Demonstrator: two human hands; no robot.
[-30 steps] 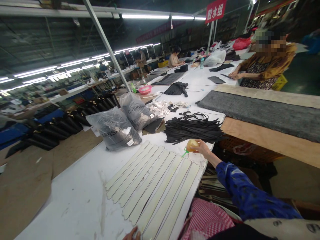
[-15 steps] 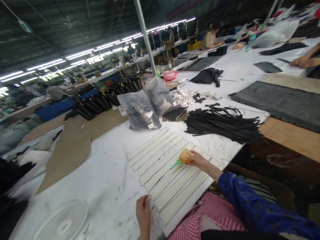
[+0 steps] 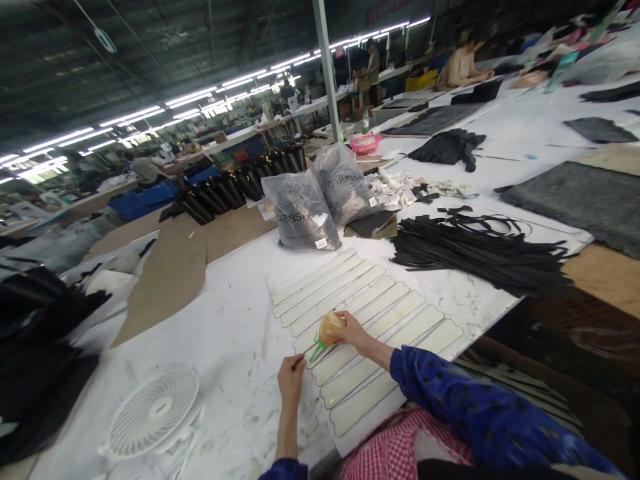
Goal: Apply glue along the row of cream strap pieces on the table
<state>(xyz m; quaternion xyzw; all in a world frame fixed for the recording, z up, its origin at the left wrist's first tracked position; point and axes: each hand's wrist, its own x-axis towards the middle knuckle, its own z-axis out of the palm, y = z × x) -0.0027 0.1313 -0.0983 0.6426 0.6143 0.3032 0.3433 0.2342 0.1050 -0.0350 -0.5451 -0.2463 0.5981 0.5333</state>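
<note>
Centrally, near the front edge of the white surface [image 3: 220, 333], the right hand [image 3: 350, 331] grips a small amber squeeze bottle [image 3: 331, 328], fingers closed around its body. Its green nozzle [image 3: 316, 349] points down and to the left, and the tip sits at the near left end of one of the pale strips [image 3: 370, 320]. These strips, long and cream-coloured with notched ends, lie side by side in a row that runs from near left to far right. The left hand [image 3: 291, 378] rests just left of the nozzle, fingers curled down onto the surface at the end of the same strip; whether it pinches the strip or only presses on it cannot be told. A blue patterned sleeve [image 3: 450, 407] covers the right forearm.

Far right of the strips lies a heap of black straps [image 3: 475, 250]. Just beyond the far end of the row stand two grey plastic bags [image 3: 320, 207] with printed lettering, touching one another. A white fan [image 3: 153, 413] lies flat at the near left of the surface. Brown sheet material [image 3: 170, 273] spreads over the left part, and a row of black boot shafts [image 3: 235, 190] stands behind it. A grey felt mat [image 3: 575, 200] lies at the far right. Other people [image 3: 463, 63] sit at benches in the far background.
</note>
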